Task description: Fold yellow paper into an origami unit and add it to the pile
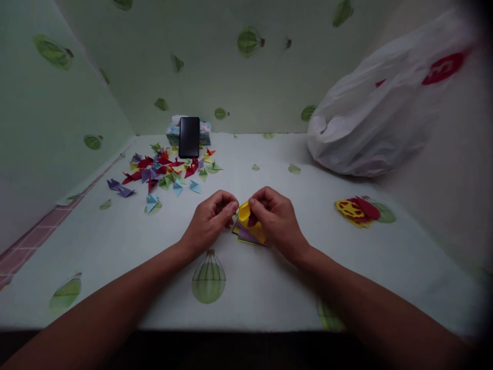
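Note:
Near the middle of the table, my right hand (277,221) pinches a small curled yellow piece of paper (244,210) between thumb and fingers. Just left of it, my left hand (211,218) is closed, thumb against the bent fingers, its tips close to the yellow paper. Whether those fingertips grip an edge of it is too dark to tell. Beneath the hands lies a small stack of coloured paper sheets (248,236), with purple and yellow showing. My right hand partly covers this stack.
A heap of folded paper shapes (164,167) in many colours lies at the back left. Behind it a black phone (189,137) leans on a tissue box (206,132). Red and yellow paper cut-outs (357,211) lie at right, below a bulging white plastic bag (370,118).

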Demonstrator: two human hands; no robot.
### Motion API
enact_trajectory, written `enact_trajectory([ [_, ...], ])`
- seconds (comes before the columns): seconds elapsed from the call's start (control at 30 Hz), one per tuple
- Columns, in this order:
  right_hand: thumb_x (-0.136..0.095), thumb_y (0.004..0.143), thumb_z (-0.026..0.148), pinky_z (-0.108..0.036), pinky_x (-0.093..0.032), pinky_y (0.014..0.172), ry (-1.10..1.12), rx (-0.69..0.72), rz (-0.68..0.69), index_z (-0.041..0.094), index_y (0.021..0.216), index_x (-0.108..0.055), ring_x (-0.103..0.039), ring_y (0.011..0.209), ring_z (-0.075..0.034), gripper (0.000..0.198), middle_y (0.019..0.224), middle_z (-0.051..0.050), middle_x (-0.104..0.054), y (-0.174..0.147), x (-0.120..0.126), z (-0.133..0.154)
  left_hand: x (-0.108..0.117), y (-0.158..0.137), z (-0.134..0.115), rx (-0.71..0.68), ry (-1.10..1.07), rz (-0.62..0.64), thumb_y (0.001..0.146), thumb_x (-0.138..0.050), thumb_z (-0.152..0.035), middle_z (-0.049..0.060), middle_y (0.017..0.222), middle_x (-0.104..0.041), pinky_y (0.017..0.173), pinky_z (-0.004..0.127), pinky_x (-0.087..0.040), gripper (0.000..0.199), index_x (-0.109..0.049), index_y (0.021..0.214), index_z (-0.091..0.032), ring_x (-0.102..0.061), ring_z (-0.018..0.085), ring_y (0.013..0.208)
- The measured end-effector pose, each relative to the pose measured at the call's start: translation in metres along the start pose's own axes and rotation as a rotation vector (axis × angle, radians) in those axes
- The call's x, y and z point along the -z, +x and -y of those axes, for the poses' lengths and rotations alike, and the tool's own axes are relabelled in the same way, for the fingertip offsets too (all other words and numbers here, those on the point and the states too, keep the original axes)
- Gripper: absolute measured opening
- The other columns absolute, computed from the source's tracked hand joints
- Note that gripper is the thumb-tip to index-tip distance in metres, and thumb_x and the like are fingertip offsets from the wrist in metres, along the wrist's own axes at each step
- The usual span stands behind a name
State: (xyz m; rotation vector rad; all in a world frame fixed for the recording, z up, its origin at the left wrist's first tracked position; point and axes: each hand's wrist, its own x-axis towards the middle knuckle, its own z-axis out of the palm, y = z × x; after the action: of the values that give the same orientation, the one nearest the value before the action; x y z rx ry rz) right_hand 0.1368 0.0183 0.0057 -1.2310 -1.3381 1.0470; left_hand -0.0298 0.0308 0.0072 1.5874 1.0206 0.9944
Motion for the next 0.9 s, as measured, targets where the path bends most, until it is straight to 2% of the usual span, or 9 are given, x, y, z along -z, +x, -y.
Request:
enact_trajectory([
  [0.13, -0.054, 0.088, 0.023, -0.024, -0.039, 0.051, -0.290, 0.244, -0.011, 0.019, 0.075, -0.053, -0.051, 0.052, -0.010, 0.014, 0.062, 0.002, -0.055, -0.0055, -0.0018, -0.0015, -0.0029, -0.0031, -0.0006, 0.028, 0.005, -0.019, 0.087, -0.064, -0.038, -0.002, 0.071, -0.057, 0.055, 0.021, -0.045, 0.022, -0.058, 0.085, -0.017, -0.054, 0.010, 0.060],
  [0.23, -0.052, 0.089, 0.020, -0.024, -0.037, 0.054, -0.418, 0.423, -0.034, 0.020, 0.075, -0.052, -0.047, 0.055, -0.009, 0.014, 0.064, 0.002, -0.055, -0.0082, -0.0026, -0.0029, -0.0039, -0.0037, -0.0023, 0.054, 0.049, -0.033, 0.083, -0.066, -0.035, -0.001, 0.071, -0.057, 0.056, 0.022, -0.044, 0.020, -0.058, 0.083, -0.017, -0.053, 0.011, 0.063],
  [0.37, -0.052, 0.089, 0.018, -0.024, -0.037, 0.055, -0.454, 0.505, -0.058, 0.019, 0.074, -0.052, -0.048, 0.055, -0.009, 0.015, 0.064, 0.003, -0.056, -0.0085, -0.0028, -0.0050, -0.0053, -0.0037, -0.0023, 0.057, 0.066, -0.035, 0.082, -0.066, -0.033, -0.002, 0.070, -0.056, 0.056, 0.023, -0.044, 0.018, -0.058, 0.082, -0.017, -0.052, 0.011, 0.062],
  [0.47, -0.054, 0.088, 0.019, -0.024, -0.037, 0.054, -0.425, 0.442, -0.051, 0.019, 0.074, -0.053, -0.048, 0.054, -0.009, 0.014, 0.064, 0.003, -0.056, -0.0079, -0.0030, -0.0058, -0.0057, -0.0040, -0.0001, 0.029, 0.081, -0.044, 0.083, -0.066, -0.033, -0.001, 0.070, -0.057, 0.056, 0.023, -0.044, 0.017, -0.058, 0.082, -0.017, -0.053, 0.011, 0.062],
  [0.6, -0.056, 0.087, 0.022, -0.023, -0.040, 0.052, -0.257, 0.241, -0.099, 0.020, 0.074, -0.054, -0.054, 0.053, -0.011, 0.014, 0.061, 0.003, -0.058, -0.0059, -0.0024, -0.0039, -0.0052, -0.0052, 0.0003, -0.078, 0.126, -0.052, 0.085, -0.067, -0.038, 0.000, 0.077, -0.058, 0.059, 0.024, -0.047, 0.022, -0.059, 0.090, -0.018, -0.055, 0.012, 0.068],
  [0.73, -0.060, 0.087, 0.029, -0.024, -0.048, 0.052, 0.043, 0.066, -0.157, 0.020, 0.076, -0.054, -0.063, 0.052, -0.012, 0.015, 0.061, 0.003, -0.063, -0.0041, -0.0008, 0.0011, -0.0065, -0.0068, 0.0005, -0.190, 0.195, -0.026, 0.073, -0.081, -0.035, 0.002, 0.096, -0.058, 0.061, 0.023, -0.051, 0.038, -0.059, 0.100, -0.019, -0.059, 0.012, 0.074],
  [0.77, -0.062, 0.086, 0.030, -0.024, -0.049, 0.052, 0.118, 0.038, -0.154, 0.020, 0.076, -0.053, -0.064, 0.052, -0.013, 0.016, 0.061, 0.003, -0.063, -0.0043, -0.0009, 0.0021, -0.0071, -0.0069, 0.0014, -0.206, 0.211, -0.027, 0.073, -0.081, -0.033, 0.002, 0.099, -0.057, 0.061, 0.023, -0.052, 0.038, -0.059, 0.100, -0.019, -0.060, 0.012, 0.074],
  [0.87, -0.065, 0.085, 0.031, -0.025, -0.051, 0.053, 0.275, -0.019, -0.119, 0.020, 0.077, -0.053, -0.065, 0.051, -0.012, 0.018, 0.061, 0.004, -0.064, -0.0066, -0.0030, 0.0029, -0.0077, -0.0063, 0.0057, -0.239, 0.205, -0.104, 0.085, -0.069, -0.028, 0.001, 0.094, -0.057, 0.063, 0.023, -0.053, 0.016, -0.059, 0.094, -0.019, -0.060, 0.009, 0.070],
  [0.9, -0.065, 0.085, 0.031, -0.025, -0.052, 0.053, 0.313, -0.038, -0.100, 0.020, 0.076, -0.053, -0.065, 0.051, -0.012, 0.019, 0.061, 0.004, -0.064, -0.0075, -0.0042, 0.0026, -0.0075, -0.0058, 0.0071, -0.233, 0.191, -0.128, 0.087, -0.068, -0.027, 0.001, 0.093, -0.057, 0.061, 0.022, -0.052, 0.014, -0.059, 0.093, -0.019, -0.060, 0.009, 0.068],
])
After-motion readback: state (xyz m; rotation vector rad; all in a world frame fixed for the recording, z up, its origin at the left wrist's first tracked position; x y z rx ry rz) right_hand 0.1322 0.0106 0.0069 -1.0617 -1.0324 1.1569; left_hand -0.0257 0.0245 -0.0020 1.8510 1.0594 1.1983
